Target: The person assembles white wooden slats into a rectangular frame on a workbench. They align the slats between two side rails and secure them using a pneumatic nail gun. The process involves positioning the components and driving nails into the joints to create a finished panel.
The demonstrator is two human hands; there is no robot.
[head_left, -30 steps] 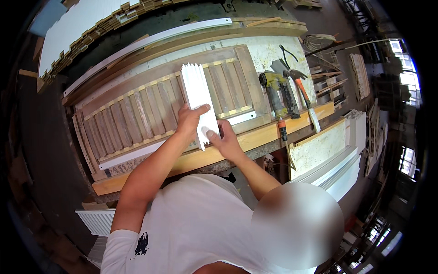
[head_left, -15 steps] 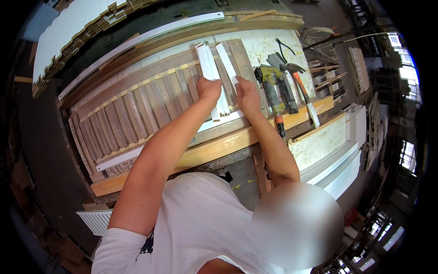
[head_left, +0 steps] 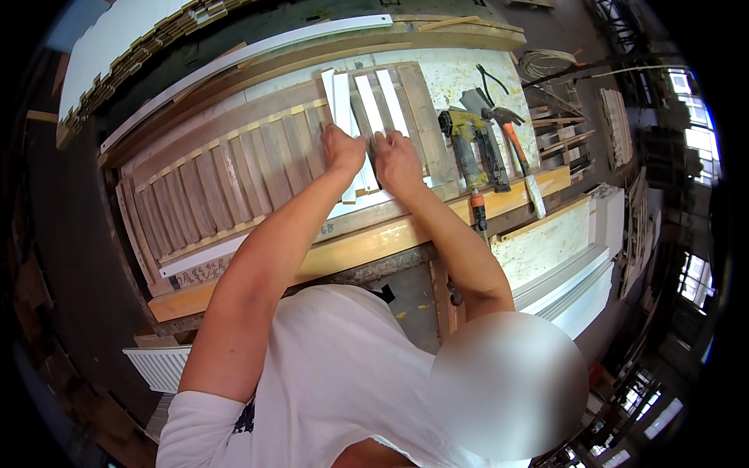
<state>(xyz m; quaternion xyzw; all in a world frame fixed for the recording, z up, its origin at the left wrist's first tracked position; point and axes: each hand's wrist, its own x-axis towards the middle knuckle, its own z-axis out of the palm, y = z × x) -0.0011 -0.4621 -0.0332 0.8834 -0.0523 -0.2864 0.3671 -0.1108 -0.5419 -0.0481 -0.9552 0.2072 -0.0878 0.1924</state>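
Note:
My left hand [head_left: 343, 150] is closed around a small bunch of white slats [head_left: 337, 97], held over the slotted wooden frame [head_left: 257, 156] on the bench. Just right of it, my right hand [head_left: 399, 165] has its fingers bent at another white slat [head_left: 369, 101], whose far end points away from me. This slat lies along one of the frame's slots, and the hand covers its near part. One more white slat [head_left: 392, 101] rests in the frame farther right, with no fingers on it. Brown wooden spacer strips fill the frame to the left.
Right of the frame lie a yellow-green air nailer [head_left: 464, 144] with its hose, a claw hammer [head_left: 515, 148] and pliers [head_left: 491, 82]. A long white strip [head_left: 250, 58] lies along the far side. Stacked white boards [head_left: 133, 58] stand at the far left.
The slat that my right hand held now lies in the frame, released. My right hand has moved left to another slat, and my left hand has shifted left with the bunch.

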